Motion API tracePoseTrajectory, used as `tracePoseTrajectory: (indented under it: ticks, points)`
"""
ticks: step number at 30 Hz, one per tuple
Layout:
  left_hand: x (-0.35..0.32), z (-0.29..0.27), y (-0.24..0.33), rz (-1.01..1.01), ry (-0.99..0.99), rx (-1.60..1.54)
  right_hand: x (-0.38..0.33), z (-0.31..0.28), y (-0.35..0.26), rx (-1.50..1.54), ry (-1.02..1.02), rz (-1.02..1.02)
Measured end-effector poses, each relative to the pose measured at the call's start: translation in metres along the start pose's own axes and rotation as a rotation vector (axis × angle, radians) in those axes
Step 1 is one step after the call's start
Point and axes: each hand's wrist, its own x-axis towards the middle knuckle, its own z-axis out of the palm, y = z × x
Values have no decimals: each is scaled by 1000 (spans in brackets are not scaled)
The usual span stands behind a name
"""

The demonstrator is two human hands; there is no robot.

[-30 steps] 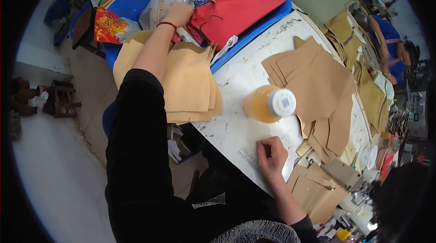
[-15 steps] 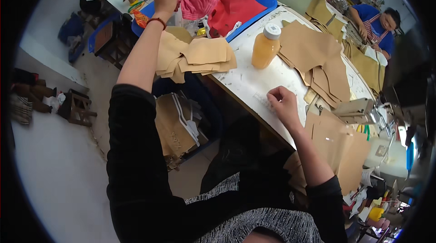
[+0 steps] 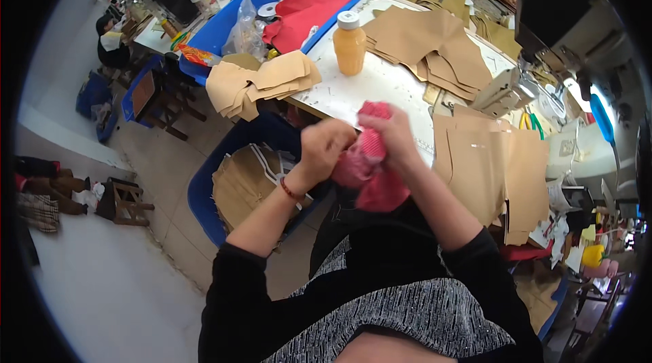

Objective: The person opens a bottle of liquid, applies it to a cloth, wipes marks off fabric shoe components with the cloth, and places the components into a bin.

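The left hand (image 3: 324, 148) clenches its fingers on the pink cloth (image 3: 372, 171), which is bunched just below the orange bottle (image 3: 349, 44) at the white bench (image 3: 353, 88) edge. The right hand (image 3: 394, 137) grips the cloth's other side.

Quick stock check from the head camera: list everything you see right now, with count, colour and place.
Pink-red cloth piece: one, held bunched in both hands at the table edge.
Orange plastic bottle with white cap: one, upright on the white worktable.
Tan cut fabric pieces: several stacks, on the table's left end, middle and right.
Blue plastic tub: one, on the floor, holds tan pieces.
Red fabric: one heap, in the blue tray behind.
Small wooden stool: one, floor at left.
Left hand: grips the cloth.
Right hand: grips the cloth.
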Motion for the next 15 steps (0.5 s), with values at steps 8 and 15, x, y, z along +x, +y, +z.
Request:
tracePoseTrajectory:
  ticks: [8, 15]
  points:
    - [84, 59, -90, -284, 335, 252, 64, -127, -95, -1061, 443, -536]
    - [108, 73, -118, -542, 355, -127, 44, -56, -94, -1260, 249, -832]
